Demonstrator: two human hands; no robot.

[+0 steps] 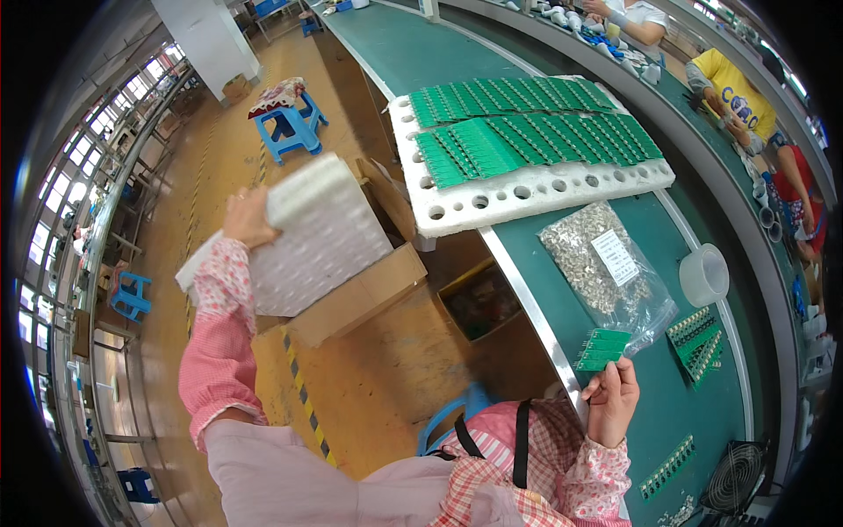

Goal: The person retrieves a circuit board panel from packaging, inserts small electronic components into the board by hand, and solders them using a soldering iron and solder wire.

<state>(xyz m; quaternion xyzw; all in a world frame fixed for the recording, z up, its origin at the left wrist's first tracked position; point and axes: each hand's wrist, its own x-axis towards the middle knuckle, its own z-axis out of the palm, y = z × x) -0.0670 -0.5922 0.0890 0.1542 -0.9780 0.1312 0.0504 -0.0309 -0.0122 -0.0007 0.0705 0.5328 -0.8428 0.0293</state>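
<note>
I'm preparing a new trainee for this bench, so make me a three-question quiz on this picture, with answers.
1. Which hand holds the small green circuit board?
2. True or false: the clear bag of small parts lies inside the cardboard box.
3. What does the left hand grip?
A) a blue stool
B) a white panel
C) a roll of tape

Key:
1. The right hand.
2. False; it lies on the green bench.
3. B.
</note>
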